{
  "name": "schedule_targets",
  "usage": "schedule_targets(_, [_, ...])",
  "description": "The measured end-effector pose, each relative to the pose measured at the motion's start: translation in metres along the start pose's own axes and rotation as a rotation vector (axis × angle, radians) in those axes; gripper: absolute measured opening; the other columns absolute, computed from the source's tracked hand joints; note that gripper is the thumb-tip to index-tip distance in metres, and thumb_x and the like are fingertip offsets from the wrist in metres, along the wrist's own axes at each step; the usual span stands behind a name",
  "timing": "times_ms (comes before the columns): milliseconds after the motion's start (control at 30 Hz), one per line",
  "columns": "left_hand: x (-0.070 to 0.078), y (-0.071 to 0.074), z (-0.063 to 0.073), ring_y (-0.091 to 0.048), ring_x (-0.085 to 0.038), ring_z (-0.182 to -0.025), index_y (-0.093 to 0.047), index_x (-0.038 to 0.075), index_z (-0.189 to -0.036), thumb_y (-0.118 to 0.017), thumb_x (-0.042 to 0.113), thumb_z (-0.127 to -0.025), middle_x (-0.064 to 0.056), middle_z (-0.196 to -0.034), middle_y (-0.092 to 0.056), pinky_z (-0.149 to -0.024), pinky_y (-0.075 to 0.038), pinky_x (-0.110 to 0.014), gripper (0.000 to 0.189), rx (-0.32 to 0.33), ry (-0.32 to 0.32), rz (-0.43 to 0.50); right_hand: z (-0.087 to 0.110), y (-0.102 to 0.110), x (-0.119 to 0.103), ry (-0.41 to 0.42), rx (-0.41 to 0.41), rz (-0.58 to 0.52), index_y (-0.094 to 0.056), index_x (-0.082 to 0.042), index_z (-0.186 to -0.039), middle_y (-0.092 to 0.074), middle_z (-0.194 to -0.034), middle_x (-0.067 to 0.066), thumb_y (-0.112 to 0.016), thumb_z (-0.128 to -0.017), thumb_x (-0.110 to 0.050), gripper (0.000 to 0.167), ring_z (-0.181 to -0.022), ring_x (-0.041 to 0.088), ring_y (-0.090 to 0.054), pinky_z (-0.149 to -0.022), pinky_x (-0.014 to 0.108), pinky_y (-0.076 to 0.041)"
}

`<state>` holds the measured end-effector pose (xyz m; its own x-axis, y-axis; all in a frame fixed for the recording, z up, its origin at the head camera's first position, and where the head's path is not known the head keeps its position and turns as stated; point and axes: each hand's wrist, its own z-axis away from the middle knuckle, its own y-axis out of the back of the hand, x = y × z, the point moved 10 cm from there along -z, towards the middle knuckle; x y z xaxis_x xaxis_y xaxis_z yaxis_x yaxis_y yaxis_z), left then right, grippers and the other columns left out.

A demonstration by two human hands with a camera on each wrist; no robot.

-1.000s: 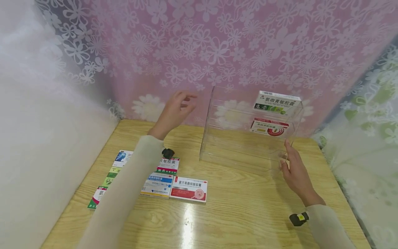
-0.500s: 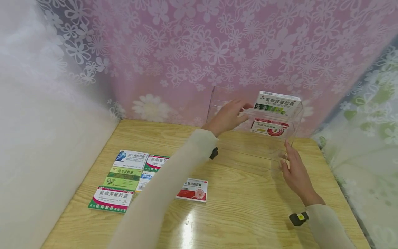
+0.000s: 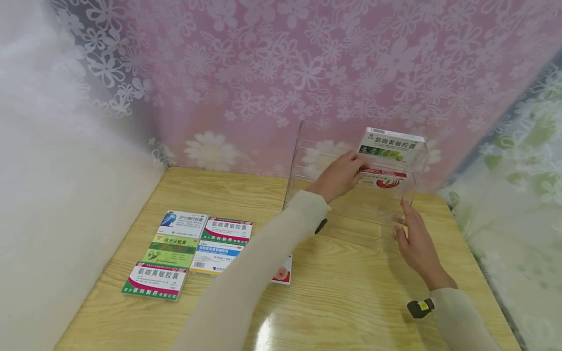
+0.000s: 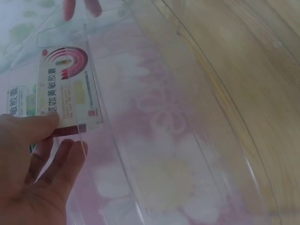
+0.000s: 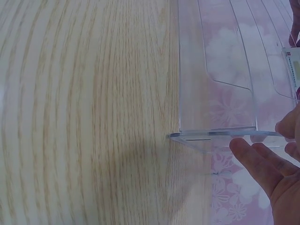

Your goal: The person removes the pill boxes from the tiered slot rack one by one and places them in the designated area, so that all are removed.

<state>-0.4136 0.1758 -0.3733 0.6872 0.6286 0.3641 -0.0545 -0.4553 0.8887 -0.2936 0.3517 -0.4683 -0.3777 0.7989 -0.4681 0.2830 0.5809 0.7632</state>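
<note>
A clear acrylic display rack (image 3: 333, 222) with stepped tiers stands at the back of the table. My left hand (image 3: 340, 175) pinches the near end of a red-and-white medicine box (image 3: 386, 181) in a middle tier. In the left wrist view, the thumb lies on that medicine box's (image 4: 70, 93) printed front, with the fingers curled at its end. My right hand (image 3: 419, 243) grips the rack's right side panel, thumb inside and fingers outside, as the right wrist view shows. A white-and-green medicine box (image 3: 392, 145) leans in the top tier.
Several medicine boxes lie flat at the left: a blue-and-white one (image 3: 182, 224), a green one (image 3: 170, 249) and some white-and-green ones (image 3: 153, 282). A red-and-white box (image 3: 283, 270) is partly behind my left sleeve (image 3: 246, 273). A flowered curtain (image 3: 246, 97) hangs behind the rack.
My left hand has moved right across the rack, from its left side to the red-and-white medicine box, and now pinches that box's end. My right hand has stayed on the side panel.
</note>
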Motion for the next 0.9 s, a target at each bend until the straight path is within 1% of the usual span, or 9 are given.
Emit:
schedule_targets(67, [-0.005, 0.004, 0.003, -0.062, -0.01, -0.117, -0.065, 0.022, -0.147, -0.056, 0.025, -0.116, 0.0, -0.144, -0.058, -0.098, -0.052, -0.018, 0.032, 0.022, 0.0, 0.062, 0.001, 0.0, -0.001, -0.001, 0.005, 0.004, -0.015, -0.009, -0.176, -0.033, -0.171, 0.031, -0.06, -0.105, 0.01, 0.086, -0.138, 0.056, -0.047, -0.112, 0.071, -0.04])
schedule_targets(133, [-0.011, 0.014, 0.01, -0.063, -0.01, -0.116, -0.066, 0.021, -0.146, -0.057, 0.024, -0.115, -0.001, -0.142, -0.057, -0.095, -0.053, -0.017, 0.032, 0.052, 0.007, 0.144, 0.001, -0.001, -0.001, -0.002, 0.007, 0.004, -0.016, -0.009, -0.176, -0.034, -0.171, 0.031, -0.059, -0.105, 0.009, 0.085, -0.139, 0.056, -0.047, -0.114, 0.069, -0.04])
schedule_targets(200, [-0.018, 0.028, 0.018, -0.065, -0.011, -0.119, -0.066, 0.019, -0.145, -0.058, 0.023, -0.115, -0.002, -0.142, -0.058, -0.097, -0.054, -0.017, 0.031, 0.082, 0.011, 0.221, 0.0, 0.0, -0.001, -0.001, 0.007, 0.003, -0.016, -0.01, -0.176, -0.034, -0.17, 0.032, -0.059, -0.106, 0.008, 0.085, -0.14, 0.057, -0.046, -0.115, 0.071, -0.039])
schedule_targets(267, [-0.025, 0.043, 0.028, -0.066, -0.013, -0.122, -0.066, 0.017, -0.145, -0.059, 0.023, -0.115, -0.003, -0.142, -0.059, -0.1, -0.055, -0.017, 0.031, 0.111, 0.012, 0.273, 0.0, 0.0, -0.001, -0.005, 0.005, -0.002, -0.015, -0.01, -0.176, -0.033, -0.17, 0.032, -0.058, -0.106, 0.008, 0.085, -0.141, 0.059, -0.045, -0.114, 0.075, -0.037])
schedule_targets(367, [-0.038, 0.063, 0.047, -0.066, -0.015, -0.122, -0.067, 0.015, -0.144, -0.06, 0.023, -0.114, -0.005, -0.145, -0.06, -0.103, -0.056, -0.018, 0.031, 0.14, 0.023, 0.339, 0.0, 0.001, -0.001, -0.012, -0.002, -0.008, -0.014, -0.011, -0.176, -0.033, -0.17, 0.033, -0.057, -0.106, 0.008, 0.085, -0.141, 0.061, -0.043, -0.107, 0.081, -0.038])
schedule_targets(500, [-0.059, 0.087, 0.08, -0.066, -0.015, -0.119, -0.068, 0.015, -0.142, -0.063, 0.023, -0.113, -0.004, -0.142, -0.063, -0.102, -0.058, -0.021, 0.031, 0.168, 0.045, 0.383, 0.002, 0.002, -0.002, -0.013, -0.007, -0.007, -0.012, -0.01, -0.176, -0.031, -0.17, 0.035, -0.057, -0.106, 0.008, 0.085, -0.137, 0.063, -0.047, -0.096, 0.078, -0.043])
schedule_targets(633, [-0.081, 0.105, 0.119, -0.067, -0.017, -0.118, -0.067, 0.014, -0.143, -0.065, 0.021, -0.112, -0.003, -0.135, -0.067, -0.103, -0.06, -0.03, 0.032, 0.175, 0.062, 0.375, 0.002, 0.004, -0.002, -0.011, -0.003, -0.012, -0.012, -0.01, -0.176, -0.031, -0.17, 0.035, -0.057, -0.106, 0.009, 0.085, -0.139, 0.064, -0.044, -0.096, 0.078, -0.042])
schedule_targets(733, [-0.099, 0.115, 0.147, -0.067, -0.02, -0.117, -0.068, 0.014, -0.143, -0.066, 0.019, -0.111, -0.004, -0.133, -0.068, -0.103, -0.061, -0.035, 0.032, 0.16, 0.089, 0.358, 0.002, 0.003, -0.001, -0.013, -0.005, -0.013, -0.011, -0.01, -0.177, -0.031, -0.17, 0.036, -0.057, -0.106, 0.008, 0.086, -0.139, 0.064, -0.043, -0.096, 0.079, -0.041])
schedule_targets(900, [-0.138, 0.124, 0.2, -0.066, -0.022, -0.118, -0.069, 0.018, -0.137, -0.067, 0.022, -0.111, -0.004, -0.136, -0.064, -0.102, -0.063, -0.044, 0.026, 0.129, 0.186, 0.323, 0.001, 0.0, -0.001, -0.018, -0.02, -0.006, -0.009, -0.012, -0.177, -0.029, -0.171, 0.035, -0.057, -0.107, 0.008, 0.087, -0.139, 0.063, -0.044, -0.093, 0.077, -0.043])
